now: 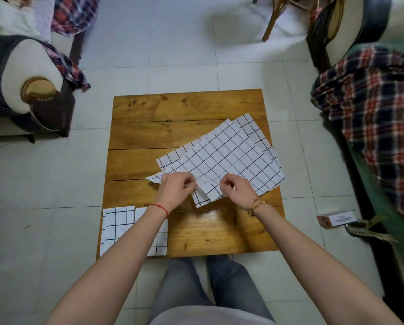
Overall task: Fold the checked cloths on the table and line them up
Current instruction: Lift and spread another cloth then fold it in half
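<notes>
Table [184,134]: varnished wood, glossy w/ knots & plank seams. Checked cloths [229,156]: thin matt white fabric, dark grid. Floor [149,43]: smooth pale tiles, slight sheen. Blanket [379,109]: fuzzy plaid cloth.

I see loose pile of unfolded checked cloths [222,158]: white, thin dark grid, lying askew across right-centre of counter [184,109], sheets overlapping and fanned, far corner pointing toward far right. Near corner of pile lifted and creased. At near-left corner of counter I see two folded cloths [117,225] side by side, flat, edges roughly square with counter edge, right one partly hidden.
</notes>
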The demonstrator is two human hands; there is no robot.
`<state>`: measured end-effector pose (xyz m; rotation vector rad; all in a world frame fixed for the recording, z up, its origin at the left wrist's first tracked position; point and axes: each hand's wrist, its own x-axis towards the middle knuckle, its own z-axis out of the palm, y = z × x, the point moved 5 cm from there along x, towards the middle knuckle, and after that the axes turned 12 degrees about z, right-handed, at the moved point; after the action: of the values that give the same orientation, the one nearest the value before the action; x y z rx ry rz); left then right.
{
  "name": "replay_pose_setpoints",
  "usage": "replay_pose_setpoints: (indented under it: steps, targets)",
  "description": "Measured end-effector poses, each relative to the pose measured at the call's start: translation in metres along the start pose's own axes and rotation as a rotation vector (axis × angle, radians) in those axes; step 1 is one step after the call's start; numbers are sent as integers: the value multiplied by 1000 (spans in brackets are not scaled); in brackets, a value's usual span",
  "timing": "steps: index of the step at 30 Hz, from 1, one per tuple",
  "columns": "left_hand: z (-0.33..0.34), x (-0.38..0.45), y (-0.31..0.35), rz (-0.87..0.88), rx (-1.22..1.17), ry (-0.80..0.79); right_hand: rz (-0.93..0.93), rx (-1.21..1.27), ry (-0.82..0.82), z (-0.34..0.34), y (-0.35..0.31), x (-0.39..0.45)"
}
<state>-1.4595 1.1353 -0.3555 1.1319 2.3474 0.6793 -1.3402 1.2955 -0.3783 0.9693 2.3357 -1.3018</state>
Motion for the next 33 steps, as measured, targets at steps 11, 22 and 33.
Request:
replay_pose_setpoints:
  steps: [11, 22, 33]
  targets:
    - [-62, 7, 64, 187, 63, 91, -489, -425, 287, -38, -94, -35]
    - [-136, -9, 75, 140, 155, 117, -336, -142, 213, -139, -126, -50]
    - [-208, -42, 97, 248, 220, 227, -370, -205, 267, -216, -126, -67]
